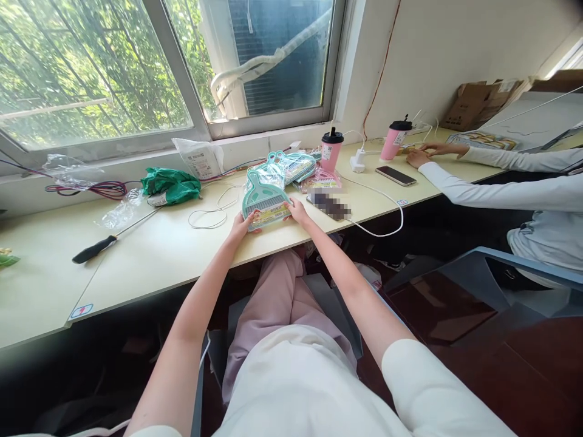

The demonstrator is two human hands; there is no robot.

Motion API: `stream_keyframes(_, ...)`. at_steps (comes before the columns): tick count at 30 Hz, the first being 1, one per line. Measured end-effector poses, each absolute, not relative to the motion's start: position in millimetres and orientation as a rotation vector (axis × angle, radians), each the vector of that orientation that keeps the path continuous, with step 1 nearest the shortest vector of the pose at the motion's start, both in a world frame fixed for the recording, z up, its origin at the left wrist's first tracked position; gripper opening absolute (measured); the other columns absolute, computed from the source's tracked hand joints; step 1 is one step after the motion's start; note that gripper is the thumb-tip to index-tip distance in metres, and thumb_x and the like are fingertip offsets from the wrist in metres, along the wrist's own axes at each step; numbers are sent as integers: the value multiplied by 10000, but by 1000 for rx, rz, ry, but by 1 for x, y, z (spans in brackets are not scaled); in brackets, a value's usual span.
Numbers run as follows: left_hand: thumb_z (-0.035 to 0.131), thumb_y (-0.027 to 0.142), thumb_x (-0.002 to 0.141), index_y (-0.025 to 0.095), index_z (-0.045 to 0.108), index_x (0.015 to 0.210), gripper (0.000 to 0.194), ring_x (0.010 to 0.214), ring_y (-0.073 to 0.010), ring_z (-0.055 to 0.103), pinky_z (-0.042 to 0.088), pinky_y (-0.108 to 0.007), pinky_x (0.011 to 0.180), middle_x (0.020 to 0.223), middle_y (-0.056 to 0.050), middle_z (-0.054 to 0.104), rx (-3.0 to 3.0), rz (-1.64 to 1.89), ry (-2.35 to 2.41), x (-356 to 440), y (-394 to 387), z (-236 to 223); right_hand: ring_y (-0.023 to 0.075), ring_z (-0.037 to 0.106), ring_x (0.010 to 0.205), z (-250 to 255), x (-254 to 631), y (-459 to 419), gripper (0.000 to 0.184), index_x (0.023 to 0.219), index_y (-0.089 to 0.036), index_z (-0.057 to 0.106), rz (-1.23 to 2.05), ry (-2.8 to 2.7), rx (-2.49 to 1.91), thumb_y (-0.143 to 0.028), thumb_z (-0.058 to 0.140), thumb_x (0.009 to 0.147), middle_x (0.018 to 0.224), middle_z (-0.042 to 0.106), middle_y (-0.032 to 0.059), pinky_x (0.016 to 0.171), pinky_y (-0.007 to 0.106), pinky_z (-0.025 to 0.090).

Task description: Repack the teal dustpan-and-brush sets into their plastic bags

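Observation:
Both hands grip a small mint-green dustpan set (266,200) near the front edge of the table. A grey-striped part, which looks like brush bristles, and a yellow printed label show on its face. My left hand (240,226) is closed on its lower left corner, thumb on the front. On the right edge, my right hand (298,212) is closed in the same way. The dustpan is tilted with its handle end away from me. Just behind it lies a pile of similar wrapped green sets (291,165), with a pink set (321,181) at its right side.
A pixelated phone (330,205) with a white cable lies right of my hands. Pink cups (331,152), a charger (357,161) and another phone (395,175) stand or lie farther right, near a co-worker's hands (426,153). Leftward are a screwdriver (95,249), green bag (170,185) and thin wire (207,218).

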State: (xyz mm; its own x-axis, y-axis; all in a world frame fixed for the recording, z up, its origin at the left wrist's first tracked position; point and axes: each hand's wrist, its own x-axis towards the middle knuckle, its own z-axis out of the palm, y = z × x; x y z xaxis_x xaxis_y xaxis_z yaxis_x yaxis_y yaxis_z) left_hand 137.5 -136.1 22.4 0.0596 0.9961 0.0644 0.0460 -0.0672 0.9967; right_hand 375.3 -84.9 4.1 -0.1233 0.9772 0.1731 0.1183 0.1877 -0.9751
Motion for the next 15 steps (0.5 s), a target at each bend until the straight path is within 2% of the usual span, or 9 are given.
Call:
stream_keyframes(3, 772, 510, 831, 164, 615, 1194, 526, 963, -227, 739, 648, -283, 606, 1228, -130, 713, 1336, 1215, 1162, 139, -143, 28, 86, 667, 480, 7, 375, -87, 536, 1325, -224, 619, 1102, -1471, -1080, -604, 598, 948, 1166, 714, 92, 453, 216, 522)
stream_keyframes(6, 738, 422, 867, 163, 649, 1148, 392, 917, -203, 743, 656, -279, 636, 1119, -107, 739, 1218, 1233, 1205, 134, -148, 34, 100, 704, 528, 10, 376, -89, 629, 1366, -265, 595, 1159, -1414, -1060, -727, 468, 959, 1249, 710, 109, 488, 215, 536)
stream_keyframes(8, 700, 320, 884, 165, 668, 1142, 303, 862, -177, 741, 658, -260, 653, 1028, -87, 746, 1056, 1246, 1269, 121, -149, 38, 112, 722, 573, 12, 377, -89, 734, 1397, -270, 565, 1204, -1347, -1050, -804, 334, 949, 1187, 749, 113, 500, 204, 531)
stream_keyframes(10, 673, 233, 881, 184, 679, 1185, 308, 802, -147, 732, 652, -227, 636, 976, -61, 745, 926, 1277, 1322, 96, -149, 45, 120, 722, 590, 13, 378, -88, 811, 1403, -249, 548, 1244, -1281, -1039, -836, 240, 936, 1062, 790, 109, 491, 192, 516)
stream_keyframes(15, 704, 173, 840, 259, 703, 1215, 385, 563, -131, 682, 565, -204, 415, 737, -6, 715, 867, 1270, 1480, -4, -154, 63, 131, 724, 601, 8, 379, -83, 765, 1190, -204, 667, 1289, -1253, -1018, -820, 283, 947, 954, 813, 113, 472, 181, 483)
